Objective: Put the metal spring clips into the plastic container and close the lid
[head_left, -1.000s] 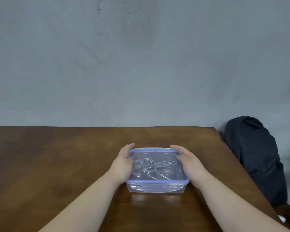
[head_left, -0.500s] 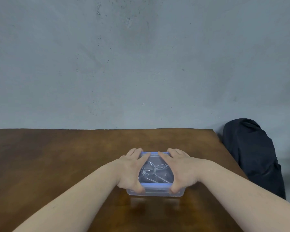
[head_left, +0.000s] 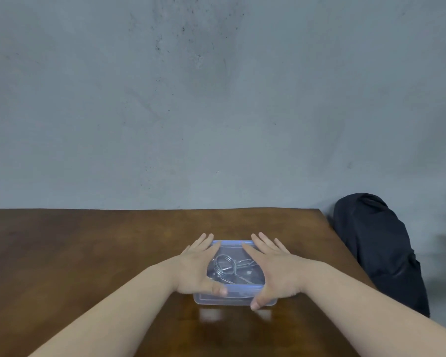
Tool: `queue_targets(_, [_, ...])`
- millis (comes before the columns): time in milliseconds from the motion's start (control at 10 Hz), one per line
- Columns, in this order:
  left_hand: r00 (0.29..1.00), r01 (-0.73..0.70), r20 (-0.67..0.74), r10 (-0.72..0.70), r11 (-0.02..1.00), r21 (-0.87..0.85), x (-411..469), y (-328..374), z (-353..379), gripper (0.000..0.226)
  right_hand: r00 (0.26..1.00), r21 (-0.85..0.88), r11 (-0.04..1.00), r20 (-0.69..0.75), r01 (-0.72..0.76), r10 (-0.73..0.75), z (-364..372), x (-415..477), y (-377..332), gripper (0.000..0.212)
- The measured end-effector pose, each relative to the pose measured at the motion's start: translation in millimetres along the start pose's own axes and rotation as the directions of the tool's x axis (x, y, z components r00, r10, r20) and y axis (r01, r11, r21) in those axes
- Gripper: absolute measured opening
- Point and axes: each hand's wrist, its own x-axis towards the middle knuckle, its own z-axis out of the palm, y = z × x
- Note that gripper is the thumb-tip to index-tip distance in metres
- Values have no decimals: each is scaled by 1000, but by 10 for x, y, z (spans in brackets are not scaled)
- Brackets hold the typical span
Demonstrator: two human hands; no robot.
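**Fingers spread flat on the lid — press the latches home**

Fingers (head_left: 204, 240) of both hands lie splayed wide, gripping nothing; they press down on the lid (head_left: 231, 244). Nearest the camera, the left hand (head_left: 195, 270) has its thumb on the front rim, while the right hand (head_left: 272, 269) hooks its thumb down over the front wall of the plastic container (head_left: 225, 300). The step in hand looks like sealing. To do it well, I would push evenly along both sides, then work each edge flap down one at a time — an uneven push could lift the opposite corner.

Between the hands, through the clear lid with its blue rim, the metal spring clips (head_left: 223, 264) show as a coiled ring with straight wire legs, lying loose on the floor of the box. Whether the side flaps are latched cannot be told; the palms hide them.

Farther off, the container sits on the brown bench (head_left: 88, 253), towards its right half and well clear of the far edge. A dark bag (head_left: 376, 248) stands beyond the right corner.
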Motion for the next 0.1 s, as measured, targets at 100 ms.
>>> queue_targets(100, [998,10,-64,-27,964,-266,-90,-32,-146,123,999,161,987,-46,28,-21,-171,-115,31,110])
